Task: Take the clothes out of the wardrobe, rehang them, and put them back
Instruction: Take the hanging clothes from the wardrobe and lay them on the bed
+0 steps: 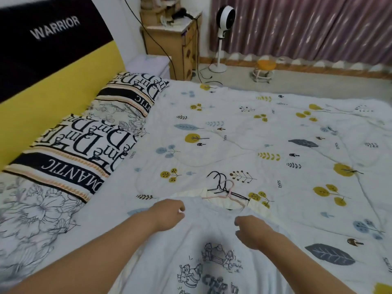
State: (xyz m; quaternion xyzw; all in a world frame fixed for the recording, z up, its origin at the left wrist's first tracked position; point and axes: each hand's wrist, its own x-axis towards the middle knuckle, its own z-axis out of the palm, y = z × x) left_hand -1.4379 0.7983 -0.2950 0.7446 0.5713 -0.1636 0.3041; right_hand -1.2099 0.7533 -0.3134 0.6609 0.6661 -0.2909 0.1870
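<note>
Your left hand (169, 211) is curled at the left shoulder of the white cartoon-print T-shirt (203, 257), fingers pinching the fabric near the collar. Your right hand (252, 230) hovers over the right shoulder, fingers loosely bent; can't tell if it actually has hold of cloth.

The T-shirt lies flat, print up, on the bed's leaf-pattern quilt (275, 134), collar pointing away from you. A cream garment (261, 209) sits under it, edge showing just past the collar.

Hangers lie at the collar: a black wire hanger (218, 179) and a pink hanger (230, 193), hooks overlapping, shoulders partly tucked under the clothes. More than one black hook is visible; exact count is unclear.

Lettered pillows (84, 149) line the yellow headboard (53, 88) on the left. Far side: wooden nightstand (180, 45), white standing fan (224, 15), small yellow stool (265, 66), striped curtain (307, 24).
</note>
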